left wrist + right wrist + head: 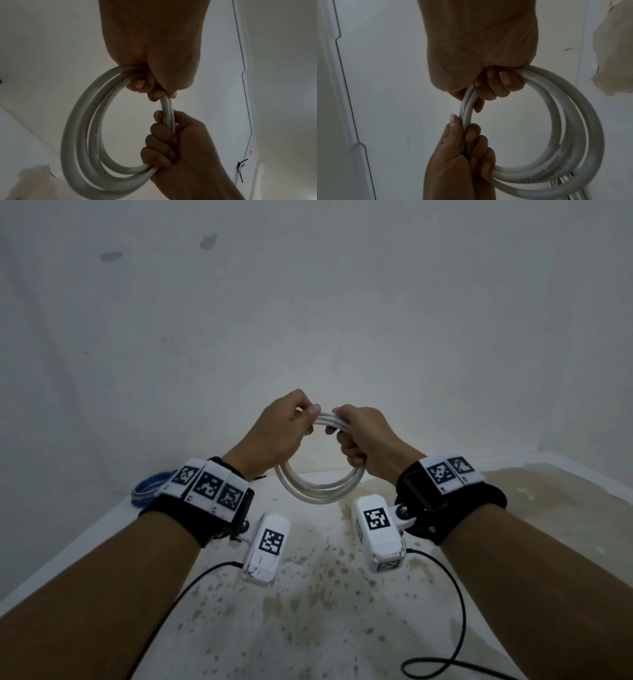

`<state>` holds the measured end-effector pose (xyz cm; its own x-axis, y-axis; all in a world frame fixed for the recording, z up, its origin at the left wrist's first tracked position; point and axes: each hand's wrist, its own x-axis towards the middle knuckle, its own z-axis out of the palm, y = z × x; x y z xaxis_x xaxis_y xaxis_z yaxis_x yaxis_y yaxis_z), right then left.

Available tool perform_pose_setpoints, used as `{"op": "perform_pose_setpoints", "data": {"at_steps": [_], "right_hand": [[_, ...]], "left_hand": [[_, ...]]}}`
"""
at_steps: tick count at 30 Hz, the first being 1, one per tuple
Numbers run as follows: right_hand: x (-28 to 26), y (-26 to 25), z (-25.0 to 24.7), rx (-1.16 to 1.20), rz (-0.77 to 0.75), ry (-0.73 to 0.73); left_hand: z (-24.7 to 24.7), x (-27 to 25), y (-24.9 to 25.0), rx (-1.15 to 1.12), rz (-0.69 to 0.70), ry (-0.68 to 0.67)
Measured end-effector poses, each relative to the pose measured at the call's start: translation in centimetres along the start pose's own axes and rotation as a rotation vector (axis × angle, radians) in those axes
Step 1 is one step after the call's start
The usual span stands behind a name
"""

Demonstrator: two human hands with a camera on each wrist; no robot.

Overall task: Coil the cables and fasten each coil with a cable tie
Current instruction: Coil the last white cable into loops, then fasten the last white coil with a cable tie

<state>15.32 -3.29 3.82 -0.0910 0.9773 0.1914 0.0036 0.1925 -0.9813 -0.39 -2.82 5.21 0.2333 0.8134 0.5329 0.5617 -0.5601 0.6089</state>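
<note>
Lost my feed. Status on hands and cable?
Both hands, left and right, grip white coil, held above table. No tie on it. Blue coil far left, clear.

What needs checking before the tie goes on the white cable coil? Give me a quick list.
1. Left hand grips the white round cable coil: ok.
2. Right hand grips the coil: ok.
3. Loops bunched together between the hands: ok; the lower loops fan apart slightly.
4. Coil held clear of the stained white table: ok.
5. Cable tie within reach: cannot tell, none visible.
6. A free hand to take a tie: not ok, both hold the coil.
</note>
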Motion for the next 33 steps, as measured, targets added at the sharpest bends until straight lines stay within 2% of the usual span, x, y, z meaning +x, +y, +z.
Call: {"op": "perform_pose_setpoints", "data": {"at_steps": [3, 8, 12, 15, 17, 20, 22, 26, 29, 32, 33], "right_hand": [[-0.7, 0.1, -0.5, -0.046, -0.005, 0.026], [-2.6, 0.4, -2.5, -0.117, 0.0, 0.076], [-4.7, 1.8, -4.4, -0.129, -0.006, 0.105], [-6.9, 3.4, -7.1, -0.161, 0.001, 0.164], [-8.5, 4.7, -10.1, -0.291, 0.055, 0.273], [-12.2, 6.4, -15.8, -0.736, 0.245, 0.409], [-15.1, 7.1, -19.6, -0.981, 0.387, 0.421], [-21.1, 7.8, -24.1, -1.157, 0.648, 0.453], [-23.9, 8.3, -25.4, -1.191, 0.722, 0.497], [-24.5, 8.2, -25.4, -1.394, 0.692, 0.429], [-24.6, 8.5, -25.3, -1.523, 0.702, 0.324]], "left_hand": [[0.9, -0.4, 0.2, -0.052, 0.016, 0.039], [3.0, -1.1, 1.4, -0.117, 0.044, -0.032], [6.1, -1.8, 2.0, -0.129, 0.069, 0.037], [9.1, -2.8, 3.2, -0.129, 0.054, -0.008], [11.1, -3.6, 4.3, -0.137, 0.047, -0.049], [13.7, -4.7, 6.1, -0.145, 0.054, -0.095], [15.0, -5.3, 7.2, -0.15, 0.057, -0.117], [16.3, -6.3, 9.2, -0.163, 0.063, -0.162], [16.4, -6.7, 10.2, -0.184, 0.049, -0.18], [16.0, -6.9, 10.7, -0.191, 0.032, -0.179], [15.9, -6.9, 10.8, -0.192, 0.026, -0.176]]}}
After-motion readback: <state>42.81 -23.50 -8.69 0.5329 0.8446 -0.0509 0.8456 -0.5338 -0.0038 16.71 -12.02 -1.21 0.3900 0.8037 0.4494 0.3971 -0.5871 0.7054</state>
